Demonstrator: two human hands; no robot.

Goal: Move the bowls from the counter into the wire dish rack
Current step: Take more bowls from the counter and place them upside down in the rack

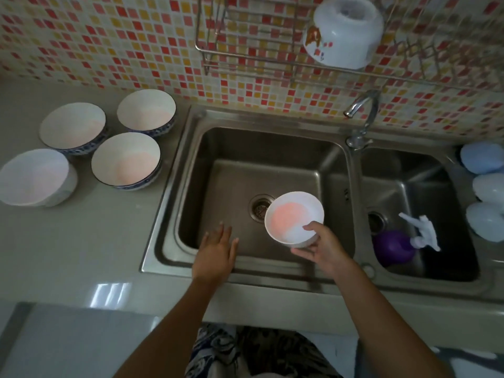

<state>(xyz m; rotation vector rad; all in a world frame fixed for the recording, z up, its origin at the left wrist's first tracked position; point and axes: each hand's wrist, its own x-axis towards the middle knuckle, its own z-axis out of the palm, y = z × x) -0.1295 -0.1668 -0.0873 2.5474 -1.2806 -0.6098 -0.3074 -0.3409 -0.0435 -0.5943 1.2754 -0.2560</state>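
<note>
Both my forearms reach out over the near edge of the steel sink (pixel 174 241). My right hand (pixel 324 249) holds a small white bowl (pixel 294 218) above the large basin, thumb hooked over the near rim and fingers (pixel 301 252) clamped under its base; the bowl sits upright, open side up, just right of the drain. My left hand (pixel 215 252) hovers flat over the basin's front left corner, fingers spread apart, gripping nothing.

On the worktop (pixel 81 255) left of the sink, four more bowls wait in a tight cluster: three with blue-patterned outsides (pixel 126 159) and one plain white bowl on the worktop (pixel 34 176) at the far left. Up on the tiled wall, the wire dish rack (pixel 245 53) already carries one white bowl turned upside down (pixel 344 32) near its right part. A purple bottle (pixel 392 248) lies in the smaller right basin, beneath the tap (pixel 362 107).
</note>
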